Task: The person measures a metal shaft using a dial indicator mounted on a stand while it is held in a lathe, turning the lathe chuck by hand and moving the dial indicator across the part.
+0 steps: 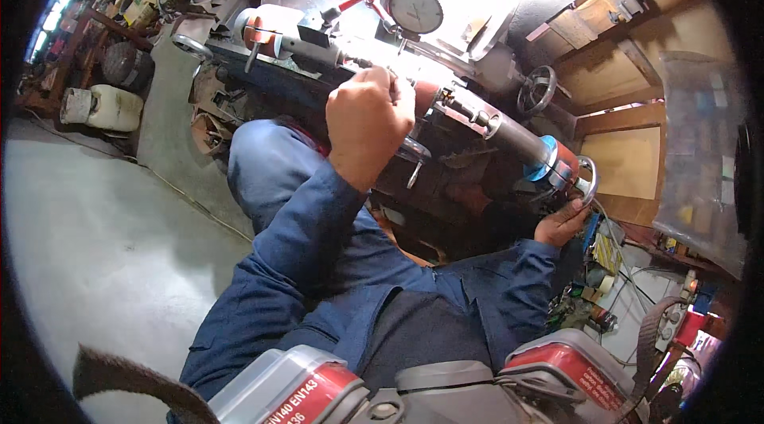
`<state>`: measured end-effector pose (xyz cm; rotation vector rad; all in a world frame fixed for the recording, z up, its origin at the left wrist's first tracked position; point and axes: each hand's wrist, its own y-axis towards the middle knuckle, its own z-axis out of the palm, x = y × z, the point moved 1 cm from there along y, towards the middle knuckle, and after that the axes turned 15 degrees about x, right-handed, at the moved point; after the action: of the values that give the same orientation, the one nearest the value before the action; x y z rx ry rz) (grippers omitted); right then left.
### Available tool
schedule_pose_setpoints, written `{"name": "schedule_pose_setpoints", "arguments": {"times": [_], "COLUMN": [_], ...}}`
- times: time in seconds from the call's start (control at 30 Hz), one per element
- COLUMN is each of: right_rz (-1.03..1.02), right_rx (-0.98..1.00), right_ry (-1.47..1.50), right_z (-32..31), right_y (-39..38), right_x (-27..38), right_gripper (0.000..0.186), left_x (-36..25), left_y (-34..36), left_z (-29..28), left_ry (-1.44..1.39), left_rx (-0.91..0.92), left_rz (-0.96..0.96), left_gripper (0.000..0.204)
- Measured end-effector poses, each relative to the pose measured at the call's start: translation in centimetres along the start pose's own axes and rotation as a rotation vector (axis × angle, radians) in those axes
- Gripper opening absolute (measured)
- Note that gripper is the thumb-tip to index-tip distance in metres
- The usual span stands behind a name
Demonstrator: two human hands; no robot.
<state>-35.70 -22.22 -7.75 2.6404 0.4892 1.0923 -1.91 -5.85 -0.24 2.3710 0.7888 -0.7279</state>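
Observation:
My left hand (366,118) is closed, knuckles up, over the middle of a long lathe-like machine. Its fingertips are hidden behind the fist, so I cannot make out what they hold. Just beyond it a shiny metal shaft lies along the machine, partly lost in glare. A round dial gauge (415,10) stands behind the hand, near a red-handled jointed arm (346,6). At the right end, my right hand (561,221) is closed on the lower rim of a metal handwheel (590,181). That wheel sits on a grey cylindrical tailstock (521,140) with a blue band.
A spoked handwheel (537,90) stands behind the machine, and a small crank handle (414,173) hangs at its front. At left are a white jerrycan (115,107) and cluttered shelving. Wooden panels (621,169) and plastic sheeting (700,153) bound the right. Respirator filters (306,388) fill the lower edge.

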Motion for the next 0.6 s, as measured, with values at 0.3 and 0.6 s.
{"name": "schedule_pose_setpoints", "arguments": {"times": [0.3,0.6], "right_rz": [-0.090,-0.080], "right_rx": [0.020,-0.016], "right_ry": [0.112,0.038], "right_z": [-0.1,0.0], "right_y": [0.1,0.0], "right_x": [-0.1,0.0], "right_gripper": [0.053,0.058], "left_x": [1.2,1.3], "left_y": [0.7,1.0], "left_z": [-0.2,-1.1], "left_ry": [-0.024,0.149], "left_rx": [0.144,0.159], "left_rz": [-0.035,0.181], "left_gripper": [0.013,0.008]}}
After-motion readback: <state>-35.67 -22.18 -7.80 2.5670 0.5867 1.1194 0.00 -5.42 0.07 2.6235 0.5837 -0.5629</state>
